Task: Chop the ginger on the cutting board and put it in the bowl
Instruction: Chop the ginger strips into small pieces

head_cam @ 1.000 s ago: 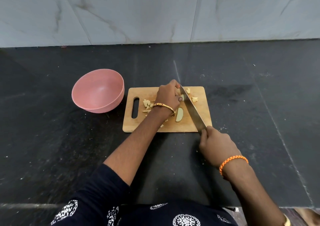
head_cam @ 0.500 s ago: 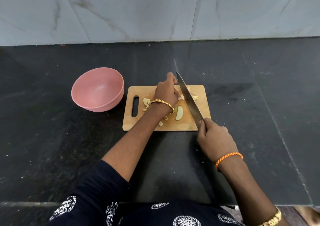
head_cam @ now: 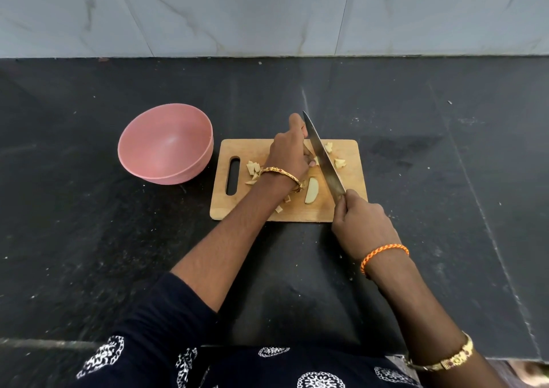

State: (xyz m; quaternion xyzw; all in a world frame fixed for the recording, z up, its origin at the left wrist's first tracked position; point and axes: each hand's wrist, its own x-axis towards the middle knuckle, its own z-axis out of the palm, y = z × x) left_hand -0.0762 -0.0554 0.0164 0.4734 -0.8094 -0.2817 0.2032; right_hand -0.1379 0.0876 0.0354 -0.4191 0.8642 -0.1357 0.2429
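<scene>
At frame centre, the left hand (head_cam: 289, 156) curls over a ginger piece (head_cam: 315, 160) on the cutting board (head_cam: 350, 203), steadying it beside the blade; the right hand (head_cam: 361, 224) grips the knife (head_cam: 323, 157) for the next cut; a slice (head_cam: 311, 191) and chopped bits (head_cam: 253, 169) lie near; the bowl (head_cam: 166, 144) waits left on the surface (head_cam: 89, 239).

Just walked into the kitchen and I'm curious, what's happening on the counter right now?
A person is chopping ginger on a wooden cutting board. The right hand grips a large kitchen knife, its blade angled across the board, while the left hand steadies the piece being cut. Chopped ginger bits and one long ginger slice lie on the board. The pink bowl beside it holds nothing yet.
</scene>
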